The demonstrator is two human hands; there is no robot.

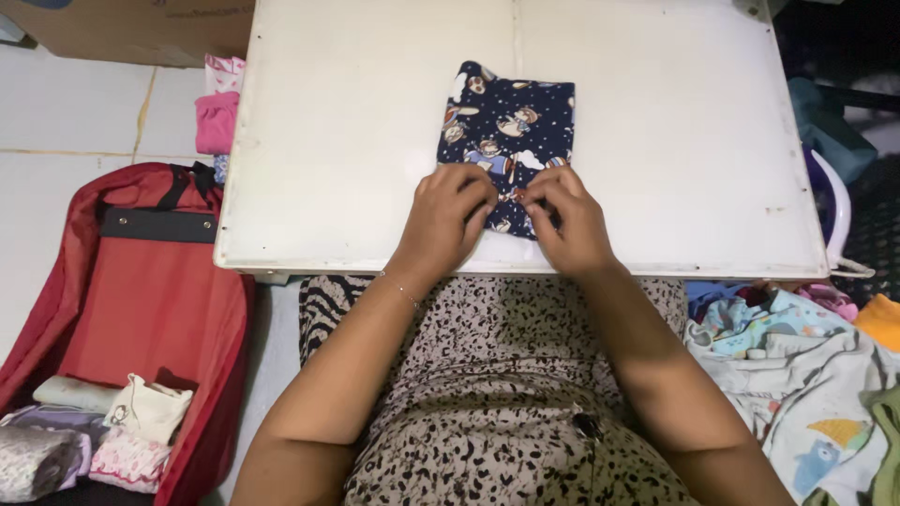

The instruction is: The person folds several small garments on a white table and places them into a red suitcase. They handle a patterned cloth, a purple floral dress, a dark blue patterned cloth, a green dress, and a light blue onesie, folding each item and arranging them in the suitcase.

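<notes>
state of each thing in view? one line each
Navy garment: folded, flat on table.
Left hand: fingers on garment's near edge.
Right hand: fingers on garment's near edge.
Table: bears only the garment.
Red bag: open, folded clothes inside.
Clothes pile: unfolded, heaped at right.

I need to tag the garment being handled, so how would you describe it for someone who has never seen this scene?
Find the white table. At its near edge, under the left hand and right hand, lies a folded navy garment. Its white dots and cartoon figures set it apart from the pink clothes on the floor.
</notes>
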